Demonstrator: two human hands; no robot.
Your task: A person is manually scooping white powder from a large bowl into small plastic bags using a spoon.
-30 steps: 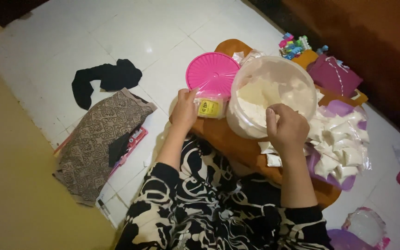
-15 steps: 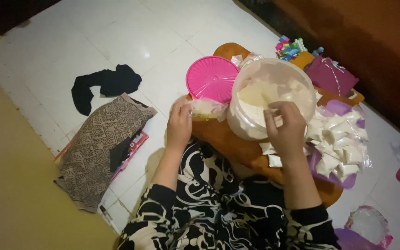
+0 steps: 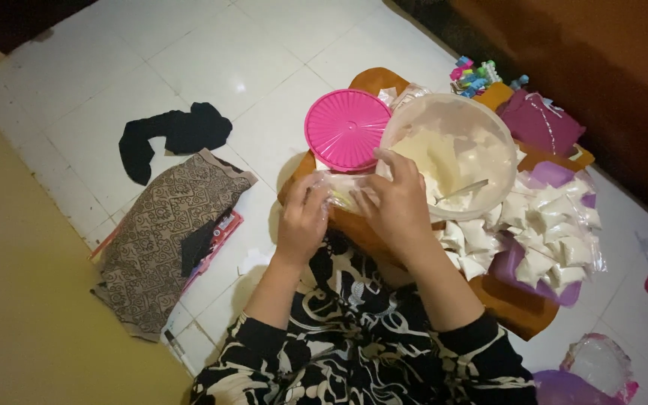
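Both hands pinch a small clear bag

Left hand (image 3: pixel 303 217) and right hand (image 3: pixel 395 199) each grip the small clear bag (image 3: pixel 343 191) beside the white bowl (image 3: pixel 451 154) and pink lid (image 3: pixel 346 129).

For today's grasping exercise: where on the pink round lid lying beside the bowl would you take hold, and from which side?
Probably the pink lid is best taken at its far-left rim, coming from the open white floor side. It lies flat, so only the thin edge offers a pinch. Its right edge sits against the translucent bowl, and both hands with a small plastic bag crowd its near edge.
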